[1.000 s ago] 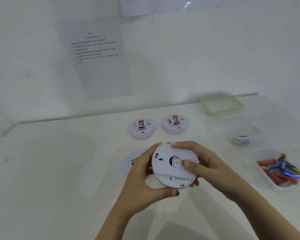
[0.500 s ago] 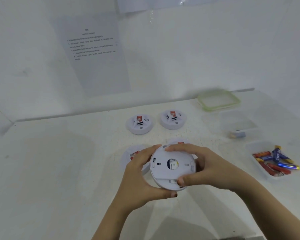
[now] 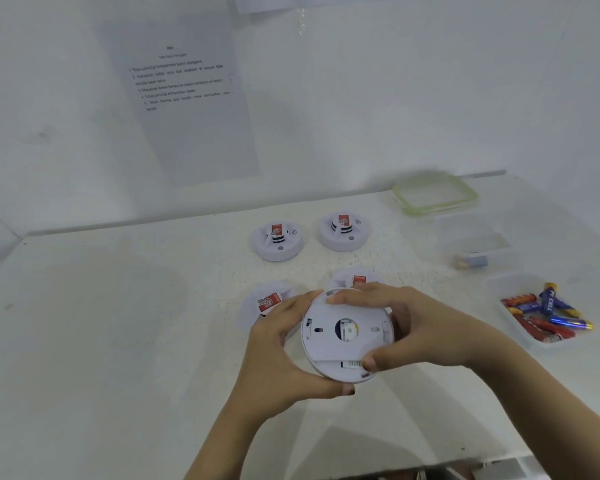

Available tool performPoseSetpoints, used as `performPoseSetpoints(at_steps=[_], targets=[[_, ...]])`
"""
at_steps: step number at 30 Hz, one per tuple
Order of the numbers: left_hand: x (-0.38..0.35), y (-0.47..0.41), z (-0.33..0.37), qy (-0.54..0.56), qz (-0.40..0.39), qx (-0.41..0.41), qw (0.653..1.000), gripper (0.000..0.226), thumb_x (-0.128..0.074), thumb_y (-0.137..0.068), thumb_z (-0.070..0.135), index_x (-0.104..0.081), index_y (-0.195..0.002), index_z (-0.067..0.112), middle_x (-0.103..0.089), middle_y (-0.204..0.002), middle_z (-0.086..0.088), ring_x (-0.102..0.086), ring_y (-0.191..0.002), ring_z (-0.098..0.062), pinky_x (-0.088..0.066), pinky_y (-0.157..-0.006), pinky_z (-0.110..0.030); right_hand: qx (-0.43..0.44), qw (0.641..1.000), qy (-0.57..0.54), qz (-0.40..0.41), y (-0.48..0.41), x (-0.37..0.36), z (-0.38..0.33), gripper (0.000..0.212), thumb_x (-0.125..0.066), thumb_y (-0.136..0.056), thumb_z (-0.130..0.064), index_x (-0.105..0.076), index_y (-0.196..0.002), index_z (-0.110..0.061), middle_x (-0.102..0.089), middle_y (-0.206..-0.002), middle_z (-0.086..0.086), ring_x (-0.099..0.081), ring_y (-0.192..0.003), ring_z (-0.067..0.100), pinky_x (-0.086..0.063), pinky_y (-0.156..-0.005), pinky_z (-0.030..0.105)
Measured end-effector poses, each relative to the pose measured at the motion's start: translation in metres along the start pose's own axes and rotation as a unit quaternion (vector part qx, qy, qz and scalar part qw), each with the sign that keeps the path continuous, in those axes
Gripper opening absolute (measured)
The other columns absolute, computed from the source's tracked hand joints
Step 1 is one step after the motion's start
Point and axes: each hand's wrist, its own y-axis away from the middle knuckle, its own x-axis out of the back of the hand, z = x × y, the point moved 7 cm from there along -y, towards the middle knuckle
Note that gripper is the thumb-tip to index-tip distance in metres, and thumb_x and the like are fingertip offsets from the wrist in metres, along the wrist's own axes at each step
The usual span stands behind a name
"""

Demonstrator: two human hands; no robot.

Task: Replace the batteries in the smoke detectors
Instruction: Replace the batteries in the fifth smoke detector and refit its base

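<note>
White plastic smoke detector (image 3: 343, 336) sits above the table (image 3: 118, 323), its back facing the camera, gripped by both hands. The left hand (image 3: 278, 355) curls round its left and lower rim. The right hand (image 3: 426, 330) pinches its top and bottom edges. Batteries (image 3: 548, 315) lie in a clear tub (image 3: 520, 285) at the right.

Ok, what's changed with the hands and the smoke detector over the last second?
The thumb of the right hand slid from the middle of the smoke detector down to its lower edge; its fingers stay over the top rim. The left hand still grips the left side and bottom. Nothing was let go. The four detectors on the table and the batteries stayed put.
</note>
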Motion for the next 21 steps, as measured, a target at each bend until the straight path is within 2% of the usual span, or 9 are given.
performPoseSetpoints(at_steps=[1, 5, 9, 12, 14, 17, 19, 21], targets=[[-0.001, 0.0, -0.001, 0.0, -0.003, 0.002, 1.0, 0.092, -0.097, -0.039, 0.015, -0.061, -0.124, 0.027, -0.065, -0.117, 0.013, -0.058, -0.114, -0.011, -0.047, -0.089, -0.016, -0.003, 1.0, 0.016, -0.005, 0.0, 0.0, 0.0, 0.068, -0.08, -0.067, -0.021, -0.055, -0.126, -0.041, -0.052, -0.129, -0.005, -0.051, -0.121, 0.013, -0.051, -0.094, 0.034], [-0.004, 0.001, -0.005, -0.003, -0.014, 0.008, 1.0, 0.094, -0.097, -0.039, 0.016, -0.06, -0.125, 0.026, -0.065, -0.119, 0.012, -0.057, -0.118, -0.013, -0.048, -0.094, -0.023, -0.013, 0.999, 0.04, -0.021, -0.001, -0.001, 0.002, 0.069, -0.077, -0.068, -0.019, -0.052, -0.128, -0.042, -0.05, -0.129, -0.005, -0.048, -0.121, 0.014, -0.048, -0.098, 0.042], [-0.005, 0.001, -0.006, -0.021, -0.035, 0.001, 0.999, 0.096, -0.097, -0.039, 0.026, -0.059, -0.127, 0.027, -0.064, -0.119, 0.014, -0.057, -0.117, -0.012, -0.049, -0.096, -0.029, -0.039, 0.996, 0.068, -0.05, 0.002, -0.008, 0.009, 0.071, -0.071, -0.068, -0.013, -0.052, -0.127, -0.048, -0.043, -0.135, -0.009, -0.03, -0.133, 0.009, -0.04, -0.106, 0.041], [-0.005, 0.0, -0.005, -0.012, -0.035, 0.005, 0.999, 0.097, -0.096, -0.039, 0.029, -0.058, -0.128, 0.027, -0.064, -0.12, 0.015, -0.057, -0.118, -0.011, -0.049, -0.097, -0.028, -0.035, 0.996, 0.073, -0.044, 0.004, -0.007, 0.007, 0.071, -0.07, -0.069, -0.015, -0.049, -0.127, -0.051, -0.043, -0.135, -0.012, -0.035, -0.129, 0.007, -0.043, -0.097, 0.028], [-0.003, 0.0, -0.003, -0.005, -0.032, 0.002, 0.999, 0.095, -0.094, -0.04, 0.031, -0.057, -0.128, 0.028, -0.063, -0.121, 0.017, -0.056, -0.119, -0.008, -0.047, -0.097, -0.022, -0.024, 0.995, 0.085, -0.034, 0.006, -0.006, 0.002, 0.071, -0.072, -0.072, -0.016, -0.048, -0.127, -0.053, -0.045, -0.134, -0.018, -0.039, -0.125, 0.004, -0.043, -0.087, 0.016], [0.0, -0.002, -0.001, 0.0, -0.027, -0.004, 1.0, 0.094, -0.092, -0.041, 0.031, -0.057, -0.129, 0.026, -0.062, -0.123, 0.018, -0.056, -0.119, -0.006, -0.046, -0.096, -0.018, 0.003, 0.994, 0.105, 0.007, 0.008, 0.0, -0.009, 0.071, -0.08, -0.073, -0.016, -0.049, -0.129, -0.045, -0.047, -0.129, -0.026, -0.044, -0.121, -0.005, -0.045, -0.082, 0.012], [0.0, -0.003, -0.001, 0.002, -0.026, -0.003, 1.0, 0.093, -0.091, -0.041, 0.033, -0.057, -0.128, 0.028, -0.061, -0.123, 0.02, -0.055, -0.119, -0.003, -0.045, -0.094, -0.016, 0.024, 0.989, 0.139, 0.037, 0.009, 0.004, -0.012, 0.071, -0.083, -0.07, -0.021, -0.05, -0.127, -0.046, -0.042, -0.136, -0.023, -0.033, -0.129, -0.009, -0.046, -0.09, 0.016], [-0.003, -0.002, -0.003, -0.002, -0.03, 0.002, 1.0, 0.094, -0.09, -0.041, 0.035, -0.057, -0.128, 0.031, -0.061, -0.124, 0.019, -0.053, -0.121, -0.004, -0.046, -0.096, -0.02, 0.028, 0.983, 0.171, 0.062, 0.01, 0.005, -0.011, 0.071, -0.083, -0.065, -0.032, -0.049, -0.124, -0.051, -0.033, -0.144, -0.02, -0.021, -0.136, -0.009, -0.038, -0.102, 0.021]])
